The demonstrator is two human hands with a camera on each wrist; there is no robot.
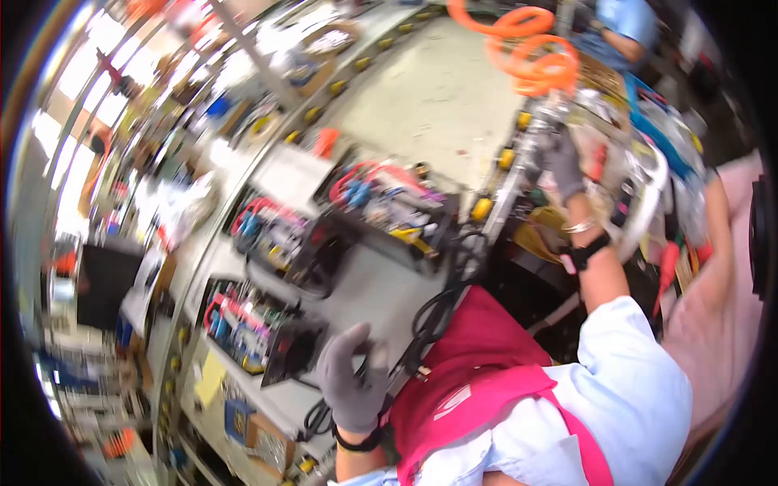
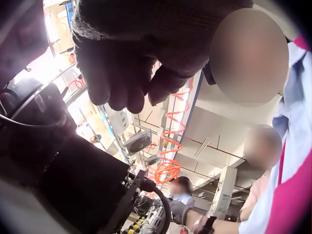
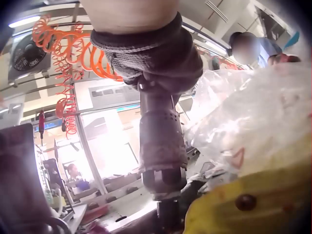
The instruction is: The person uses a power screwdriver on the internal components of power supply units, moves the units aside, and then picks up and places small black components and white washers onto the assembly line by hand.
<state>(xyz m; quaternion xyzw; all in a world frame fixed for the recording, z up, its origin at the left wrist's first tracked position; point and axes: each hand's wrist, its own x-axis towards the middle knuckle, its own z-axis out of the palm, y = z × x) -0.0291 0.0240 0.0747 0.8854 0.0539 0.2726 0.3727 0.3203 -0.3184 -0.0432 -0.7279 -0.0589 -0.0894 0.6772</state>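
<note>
My gloved right hand grips an air screwdriver, whose nose points downward in the right wrist view. In the head view an orange coiled hose ends right at that hand. My gloved left hand has its fingers loosely bent, with nothing between them. It is beside the black part of the nearest open electronic unit, which has coloured wires and connectors. In the left wrist view the left fingers hang near a black housing.
Two more open units sit on the line. Black power cords lie along its near edge. Yellow rollers line the rails. A clear plastic bag and yellow material are beside the right hand. Other people stand nearby.
</note>
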